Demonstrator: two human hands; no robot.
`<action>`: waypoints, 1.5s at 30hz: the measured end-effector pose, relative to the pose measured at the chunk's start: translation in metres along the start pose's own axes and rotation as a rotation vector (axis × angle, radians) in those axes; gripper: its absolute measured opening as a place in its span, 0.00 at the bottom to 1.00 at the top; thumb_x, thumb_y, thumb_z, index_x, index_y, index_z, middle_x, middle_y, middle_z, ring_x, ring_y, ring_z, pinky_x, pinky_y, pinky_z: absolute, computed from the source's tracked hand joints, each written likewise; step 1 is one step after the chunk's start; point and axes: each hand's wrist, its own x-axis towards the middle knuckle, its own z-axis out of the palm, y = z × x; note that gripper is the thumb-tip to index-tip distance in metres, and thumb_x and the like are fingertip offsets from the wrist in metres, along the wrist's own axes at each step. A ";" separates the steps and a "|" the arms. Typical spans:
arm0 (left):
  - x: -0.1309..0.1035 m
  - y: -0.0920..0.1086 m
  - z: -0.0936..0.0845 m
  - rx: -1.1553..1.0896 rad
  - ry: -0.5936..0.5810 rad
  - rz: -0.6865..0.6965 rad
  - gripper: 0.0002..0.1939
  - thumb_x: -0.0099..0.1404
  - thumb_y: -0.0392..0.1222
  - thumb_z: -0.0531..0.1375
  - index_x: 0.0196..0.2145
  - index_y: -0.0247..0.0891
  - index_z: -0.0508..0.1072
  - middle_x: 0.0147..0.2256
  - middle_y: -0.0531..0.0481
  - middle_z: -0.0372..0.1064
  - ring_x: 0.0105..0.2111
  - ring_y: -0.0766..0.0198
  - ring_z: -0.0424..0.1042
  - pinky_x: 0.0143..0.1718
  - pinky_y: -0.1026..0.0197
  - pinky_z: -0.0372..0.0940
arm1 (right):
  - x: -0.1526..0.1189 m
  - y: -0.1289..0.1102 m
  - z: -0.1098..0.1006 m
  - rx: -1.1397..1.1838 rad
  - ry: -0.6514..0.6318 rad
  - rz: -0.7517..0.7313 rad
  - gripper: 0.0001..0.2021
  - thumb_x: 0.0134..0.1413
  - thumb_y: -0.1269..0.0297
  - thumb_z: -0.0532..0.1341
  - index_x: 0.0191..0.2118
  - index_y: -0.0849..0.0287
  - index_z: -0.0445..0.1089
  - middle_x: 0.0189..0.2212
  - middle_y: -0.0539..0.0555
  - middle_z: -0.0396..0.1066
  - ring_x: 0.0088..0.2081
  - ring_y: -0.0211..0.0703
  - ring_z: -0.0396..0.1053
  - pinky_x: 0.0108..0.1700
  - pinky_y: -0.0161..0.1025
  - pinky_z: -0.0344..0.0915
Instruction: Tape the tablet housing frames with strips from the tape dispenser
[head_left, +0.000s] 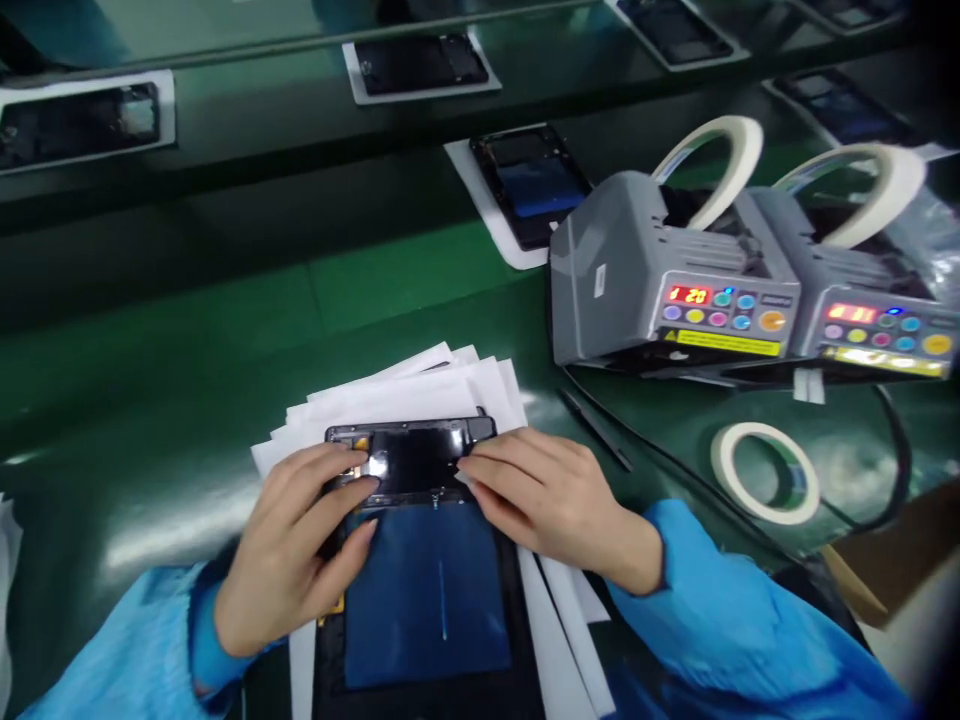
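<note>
A black tablet housing (pixel 517 610) with a blue film-covered panel (pixel 427 600) lies on a fanned stack of white sheets (pixel 390 395). My left hand (pixel 300 540) rests on its upper left part, index and middle fingertips touching the housing near small gold and silver parts, thumb apart over the blue panel. Nothing shows in that hand. At the upper right of the housing, my right hand (pixel 544 490) is closed, thumb and fingers pinching a small whitish piece of tape (pixel 465 478) against or just above the dark surface.
Two grey tape dispensers (pixel 615 270) with lit displays stand at right, each with a tape ring. A tape roll (pixel 765 510), a black pen-like tool (pixel 596 430) and a cable lie nearby. Several housings on white sheets, including one housing (pixel 532 185), sit at the back.
</note>
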 end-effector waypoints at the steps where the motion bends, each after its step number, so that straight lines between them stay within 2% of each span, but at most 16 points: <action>1: -0.003 0.000 0.003 -0.041 0.031 -0.017 0.14 0.61 0.31 0.56 0.46 0.36 0.69 0.48 0.40 0.66 0.52 0.50 0.64 0.50 0.46 0.64 | -0.003 0.001 0.003 0.036 0.016 0.017 0.09 0.55 0.72 0.59 0.42 0.62 0.71 0.35 0.54 0.74 0.36 0.40 0.71 0.36 0.37 0.69; 4: -0.010 0.009 0.013 -0.102 0.092 -0.049 0.15 0.60 0.30 0.54 0.44 0.37 0.69 0.48 0.40 0.66 0.51 0.50 0.64 0.51 0.43 0.62 | -0.008 0.001 0.009 0.120 0.084 0.071 0.10 0.54 0.73 0.59 0.43 0.59 0.70 0.34 0.53 0.74 0.35 0.39 0.71 0.36 0.37 0.70; 7: -0.016 0.019 0.020 -0.116 0.082 -0.066 0.16 0.59 0.31 0.54 0.45 0.38 0.69 0.50 0.40 0.64 0.52 0.49 0.63 0.54 0.37 0.57 | -0.007 -0.001 0.008 0.108 0.107 0.128 0.11 0.55 0.73 0.58 0.43 0.58 0.70 0.34 0.52 0.75 0.34 0.38 0.72 0.36 0.37 0.70; 9: -0.017 0.018 0.020 -0.118 0.060 -0.025 0.16 0.60 0.34 0.54 0.46 0.37 0.69 0.51 0.40 0.63 0.54 0.47 0.61 0.56 0.35 0.55 | -0.005 -0.003 0.006 0.066 0.088 0.167 0.10 0.55 0.71 0.58 0.43 0.58 0.70 0.35 0.53 0.75 0.35 0.39 0.72 0.37 0.38 0.70; 13: -0.016 -0.007 0.011 -0.017 -0.004 0.133 0.16 0.63 0.44 0.57 0.48 0.37 0.69 0.51 0.38 0.64 0.54 0.45 0.61 0.53 0.39 0.60 | 0.005 -0.012 -0.003 -0.043 0.023 0.190 0.09 0.56 0.69 0.58 0.42 0.58 0.71 0.35 0.53 0.75 0.35 0.40 0.73 0.38 0.38 0.70; 16: -0.013 -0.026 0.005 0.106 -0.051 0.225 0.16 0.63 0.44 0.58 0.47 0.36 0.69 0.49 0.37 0.66 0.52 0.46 0.63 0.50 0.42 0.64 | 0.023 -0.023 -0.003 -0.125 -0.036 0.149 0.09 0.58 0.69 0.56 0.42 0.59 0.71 0.35 0.53 0.75 0.33 0.38 0.73 0.35 0.34 0.69; 18: -0.013 -0.031 0.005 0.130 -0.025 0.270 0.17 0.63 0.44 0.57 0.47 0.32 0.69 0.47 0.35 0.67 0.51 0.46 0.64 0.49 0.43 0.65 | 0.037 -0.032 0.003 -0.149 -0.059 0.105 0.08 0.58 0.69 0.56 0.40 0.61 0.71 0.35 0.53 0.75 0.32 0.37 0.72 0.33 0.33 0.68; 20: -0.013 -0.031 0.007 0.134 0.014 0.267 0.18 0.64 0.45 0.56 0.47 0.29 0.68 0.47 0.33 0.67 0.51 0.45 0.65 0.49 0.42 0.65 | 0.050 -0.038 0.011 -0.163 -0.072 0.079 0.08 0.58 0.69 0.56 0.39 0.61 0.72 0.34 0.52 0.75 0.30 0.36 0.72 0.31 0.33 0.66; 23: -0.013 -0.027 0.012 0.139 0.061 0.203 0.18 0.63 0.46 0.54 0.46 0.31 0.69 0.47 0.34 0.67 0.51 0.44 0.64 0.49 0.41 0.63 | 0.063 -0.043 0.024 -0.206 -0.095 0.090 0.08 0.58 0.69 0.55 0.37 0.60 0.72 0.33 0.52 0.74 0.29 0.36 0.71 0.28 0.33 0.64; 29: -0.015 -0.025 0.015 0.129 0.064 0.149 0.17 0.63 0.45 0.53 0.45 0.33 0.70 0.45 0.37 0.69 0.51 0.46 0.63 0.50 0.42 0.62 | 0.069 -0.042 0.036 -0.238 -0.116 0.107 0.08 0.58 0.68 0.55 0.38 0.61 0.71 0.33 0.52 0.73 0.32 0.38 0.71 0.30 0.34 0.64; 34: -0.015 -0.027 0.016 0.085 0.073 0.150 0.17 0.62 0.45 0.53 0.45 0.33 0.70 0.46 0.37 0.69 0.51 0.45 0.63 0.50 0.42 0.62 | 0.063 -0.039 0.030 -0.232 -0.080 0.077 0.06 0.56 0.70 0.58 0.38 0.61 0.71 0.34 0.52 0.74 0.31 0.37 0.71 0.31 0.33 0.65; 40: -0.012 -0.030 0.006 0.097 0.048 0.175 0.15 0.62 0.42 0.56 0.45 0.33 0.70 0.46 0.37 0.69 0.50 0.45 0.65 0.51 0.39 0.61 | 0.026 -0.021 0.004 -0.318 -0.022 0.137 0.07 0.54 0.71 0.60 0.40 0.60 0.70 0.36 0.52 0.75 0.34 0.38 0.73 0.34 0.34 0.67; 42: -0.007 -0.028 0.001 0.115 0.033 0.202 0.14 0.61 0.39 0.59 0.45 0.33 0.70 0.46 0.37 0.70 0.49 0.44 0.66 0.51 0.37 0.60 | 0.013 -0.014 -0.004 -0.332 -0.012 0.186 0.07 0.54 0.71 0.60 0.40 0.61 0.70 0.35 0.52 0.75 0.33 0.38 0.72 0.33 0.34 0.67; 45: 0.010 -0.014 -0.007 0.122 -0.014 0.263 0.12 0.60 0.35 0.62 0.42 0.32 0.71 0.43 0.39 0.71 0.45 0.48 0.69 0.49 0.42 0.63 | 0.000 -0.005 -0.009 -0.329 -0.006 0.217 0.07 0.54 0.71 0.59 0.39 0.61 0.70 0.34 0.52 0.75 0.31 0.37 0.72 0.32 0.34 0.66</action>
